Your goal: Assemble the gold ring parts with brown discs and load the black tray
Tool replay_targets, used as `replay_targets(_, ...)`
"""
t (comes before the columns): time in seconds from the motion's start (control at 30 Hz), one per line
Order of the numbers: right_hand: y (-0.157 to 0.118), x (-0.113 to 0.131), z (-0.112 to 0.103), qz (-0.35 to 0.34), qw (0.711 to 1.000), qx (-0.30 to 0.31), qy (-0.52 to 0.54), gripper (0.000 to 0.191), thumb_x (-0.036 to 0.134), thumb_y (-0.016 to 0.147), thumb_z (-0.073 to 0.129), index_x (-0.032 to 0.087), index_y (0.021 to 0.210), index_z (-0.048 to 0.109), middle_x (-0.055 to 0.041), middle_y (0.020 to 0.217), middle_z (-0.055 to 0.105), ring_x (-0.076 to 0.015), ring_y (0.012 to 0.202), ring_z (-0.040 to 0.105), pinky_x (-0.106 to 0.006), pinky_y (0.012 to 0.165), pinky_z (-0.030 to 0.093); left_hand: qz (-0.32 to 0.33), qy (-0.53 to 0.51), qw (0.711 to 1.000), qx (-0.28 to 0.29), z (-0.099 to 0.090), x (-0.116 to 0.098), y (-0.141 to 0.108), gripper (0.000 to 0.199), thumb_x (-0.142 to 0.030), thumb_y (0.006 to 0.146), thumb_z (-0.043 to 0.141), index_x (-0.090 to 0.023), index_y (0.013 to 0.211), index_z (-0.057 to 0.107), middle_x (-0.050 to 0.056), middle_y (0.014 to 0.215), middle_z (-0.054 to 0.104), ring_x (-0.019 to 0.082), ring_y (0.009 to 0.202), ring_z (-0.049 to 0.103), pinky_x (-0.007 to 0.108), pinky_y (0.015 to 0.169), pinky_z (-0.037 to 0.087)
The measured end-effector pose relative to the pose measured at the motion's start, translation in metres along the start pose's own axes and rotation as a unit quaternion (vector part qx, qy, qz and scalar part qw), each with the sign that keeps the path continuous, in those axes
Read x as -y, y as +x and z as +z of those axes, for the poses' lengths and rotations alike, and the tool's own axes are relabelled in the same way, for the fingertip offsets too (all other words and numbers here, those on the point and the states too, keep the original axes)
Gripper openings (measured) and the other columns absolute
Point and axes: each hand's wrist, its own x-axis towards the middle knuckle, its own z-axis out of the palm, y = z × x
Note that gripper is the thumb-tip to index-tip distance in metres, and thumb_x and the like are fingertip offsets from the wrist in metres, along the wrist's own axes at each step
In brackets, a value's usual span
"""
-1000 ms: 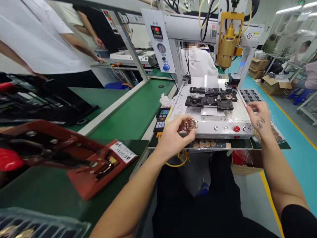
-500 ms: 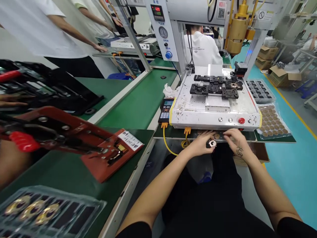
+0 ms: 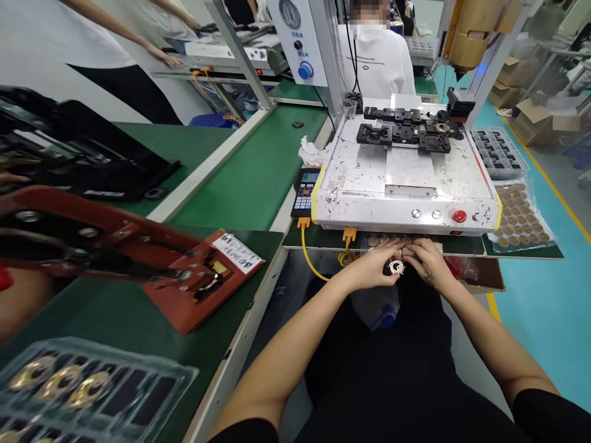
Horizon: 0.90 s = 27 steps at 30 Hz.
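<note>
My left hand point(image 3: 372, 266) pinches a small round metal watch case point(image 3: 396, 267), rose-gold at the rim with a pale ring inside, just off the bench's front edge. My right hand point(image 3: 430, 263) is close beside it, thumb and fingers drawn together at the edge; whatever is between them is too small to make out. Several flat round discs point(image 3: 373, 241) lie along the edge under the machine's front, partly covered by my fingers. Behind them stands a white dispensing machine point(image 3: 351, 206) with black fixtures point(image 3: 406, 134) on its bed.
A red hand press point(image 3: 184, 307) stands on the left bench, near a tray of gold rings point(image 3: 152, 375). A keypad controller point(image 3: 305, 194) with yellow cables point(image 3: 307, 252) is left of the machine. At right are a bagged sheet of brown discs point(image 3: 521, 215) and a cardboard box point(image 3: 489, 274). Other people work nearby.
My right hand has moved left and come close to my left hand, its fingers now at the bench edge. The left hand keeps the watch case. The view has tilted down slightly.
</note>
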Motion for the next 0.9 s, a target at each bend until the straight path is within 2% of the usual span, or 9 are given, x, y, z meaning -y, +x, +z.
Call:
replay_targets(0.13,0.001,-0.003,0.001,-0.002,1.0,-0.005,-0.009,0.028,0.029,0.112,0.057,0.023,0.134,0.073,-0.0142,0.111,0.068,-0.031,0.106,0.064,-0.049,0.095,0.059,-0.003,-0.01,1.0,0.016,-0.004,-0.003,0.001,0.03,-0.023,0.085,0.075,-0.021,0.115,0.071,0.015,0.17,0.053,0.034,0.168,0.035,0.055,0.14,0.023)
replay_targets(0.27,-0.003,-0.009,0.01,-0.014,1.0,-0.019,-0.007,0.025,0.026,0.111,0.057,0.021,0.127,0.076,-0.0157,0.11,0.072,-0.0303,0.101,0.064,-0.048,0.092,0.058,-0.021,-0.014,0.999,0.023,-0.008,-0.005,0.001,0.03,-0.023,0.084,0.075,-0.021,0.113,0.069,0.016,0.17,0.054,0.033,0.167,0.037,0.053,0.139,0.026)
replay_targets(0.43,-0.032,-0.006,0.023,-0.027,0.999,-0.035,0.024,0.025,0.023,0.11,0.054,0.023,0.111,0.08,-0.0133,0.101,0.077,-0.0251,0.084,0.067,-0.044,0.08,0.06,-0.032,-0.014,0.998,0.05,-0.016,-0.007,0.001,0.029,-0.024,0.083,0.075,-0.022,0.112,0.07,0.014,0.167,0.057,0.032,0.163,0.044,0.048,0.136,0.033)
replay_targets(0.5,-0.047,0.004,0.021,-0.014,0.998,-0.042,0.041,0.021,0.024,0.108,0.059,0.025,0.108,0.08,-0.0121,0.101,0.078,-0.0254,0.086,0.071,-0.044,0.08,0.061,-0.034,-0.016,0.998,0.044,-0.015,-0.007,0.002,0.03,-0.024,0.083,0.075,-0.022,0.113,0.07,0.015,0.166,0.058,0.034,0.162,0.046,0.05,0.135,0.034)
replay_targets(0.6,-0.063,0.019,0.008,0.041,0.994,-0.077,0.064,0.014,0.025,0.107,0.062,0.026,0.106,0.076,-0.0125,0.11,0.079,-0.0282,0.102,0.075,-0.047,0.091,0.063,-0.029,-0.008,1.0,0.004,-0.009,-0.003,0.009,0.03,-0.024,0.084,0.075,-0.022,0.113,0.069,0.016,0.164,0.059,0.036,0.159,0.05,0.053,0.133,0.037)
replay_targets(0.67,-0.065,0.026,-0.005,0.094,0.986,-0.114,0.079,0.013,0.026,0.109,0.06,0.025,0.108,0.072,-0.0133,0.113,0.078,-0.0281,0.105,0.076,-0.046,0.092,0.064,-0.022,0.009,0.999,-0.035,-0.003,-0.002,0.017,0.029,-0.022,0.085,0.074,-0.021,0.113,0.068,0.017,0.159,0.064,0.037,0.153,0.056,0.053,0.127,0.044)
replay_targets(0.73,-0.06,0.031,-0.02,0.141,0.975,-0.143,0.09,0.013,0.029,0.111,0.057,0.024,0.112,0.069,-0.0108,0.104,0.077,-0.0248,0.092,0.077,-0.041,0.082,0.065,-0.023,0.024,0.997,-0.065,0.001,-0.003,0.024,0.028,-0.021,0.086,0.072,-0.021,0.114,0.068,0.017,0.151,0.069,0.037,0.144,0.063,0.05,0.119,0.051)
replay_targets(0.8,-0.051,0.036,-0.034,0.184,0.964,-0.158,0.112,0.017,0.032,0.112,0.057,0.023,0.119,0.068,-0.0062,0.092,0.075,-0.0205,0.076,0.073,-0.036,0.07,0.063,-0.022,0.026,0.996,-0.086,0.004,-0.008,0.026,0.028,-0.02,0.087,0.071,-0.022,0.116,0.068,0.016,0.148,0.07,0.036,0.14,0.066,0.048,0.117,0.053)
replay_targets(0.9,-0.036,0.051,-0.054,0.254,0.936,-0.154,0.188,0.027,0.042,0.108,0.065,0.022,0.124,0.075,-0.0044,0.09,0.075,-0.0177,0.07,0.068,-0.033,0.066,0.061,-0.024,-0.028,0.991,-0.125,0.006,-0.023,0.018,0.031,-0.022,0.089,0.073,-0.022,0.12,0.068,0.014,0.145,0.072,0.034,0.136,0.069,0.047,0.118,0.052)
